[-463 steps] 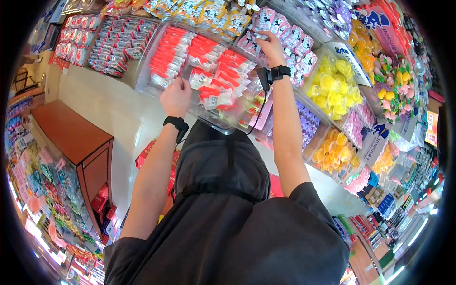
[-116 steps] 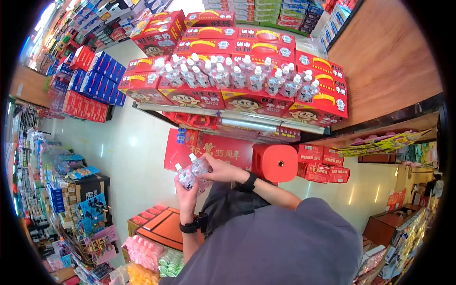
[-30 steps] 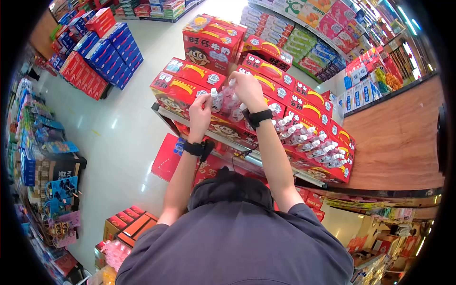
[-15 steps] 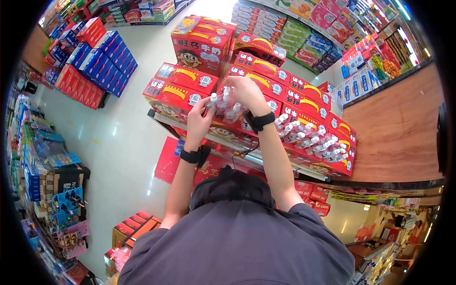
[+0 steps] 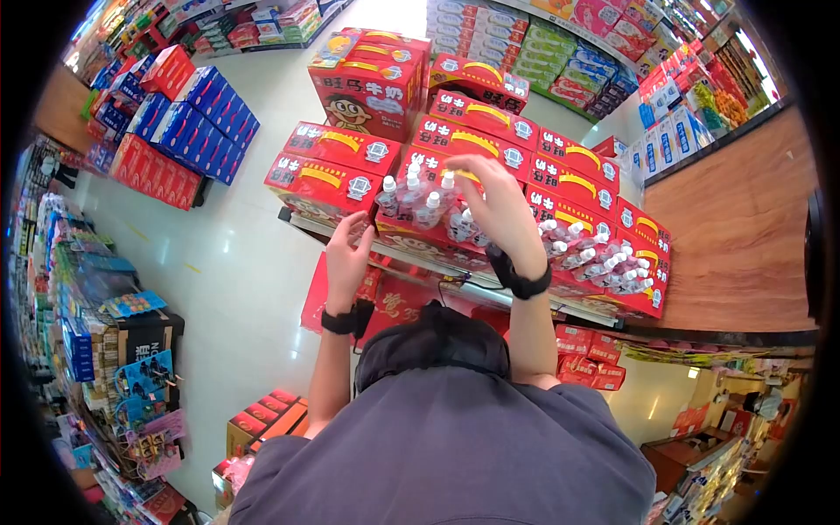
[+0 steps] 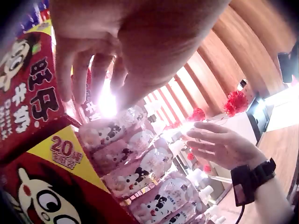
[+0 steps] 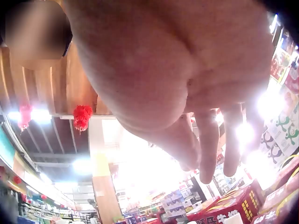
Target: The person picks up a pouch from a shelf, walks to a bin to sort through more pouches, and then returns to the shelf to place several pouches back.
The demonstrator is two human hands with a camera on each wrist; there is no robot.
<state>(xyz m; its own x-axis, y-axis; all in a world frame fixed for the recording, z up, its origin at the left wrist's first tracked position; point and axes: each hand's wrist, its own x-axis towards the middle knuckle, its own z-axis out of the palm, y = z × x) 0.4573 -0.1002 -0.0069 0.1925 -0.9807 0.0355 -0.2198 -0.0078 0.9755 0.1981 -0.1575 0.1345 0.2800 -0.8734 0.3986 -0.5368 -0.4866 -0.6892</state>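
Pink spouted drink pouches with white caps (image 5: 429,213) stand in a cluster on red milk cartons. In the left wrist view these pouches (image 6: 140,170) show black-and-white cartoon prints. My left hand (image 5: 348,254) hovers just in front of the cluster's left end, fingers relaxed and nothing held. Above the right side of the cluster is my right hand (image 5: 497,199), its fingers loosely bent over the caps. The right wrist view has the right hand (image 7: 187,79) with its fingers spread and no object between them. More pouches (image 5: 604,262) lean in rows farther right.
Red milk cartons (image 5: 341,144) with yellow handles are stacked on a low shelf. A taller carton stack (image 5: 372,87) rises behind. A wooden panel (image 5: 717,254) borders the right side. Blue and red boxes (image 5: 206,118) stand on the floor at left.
Both hands have let go of the pouches, which now stand by themselves. My left hand has drawn back down and left; my right hand has moved right.
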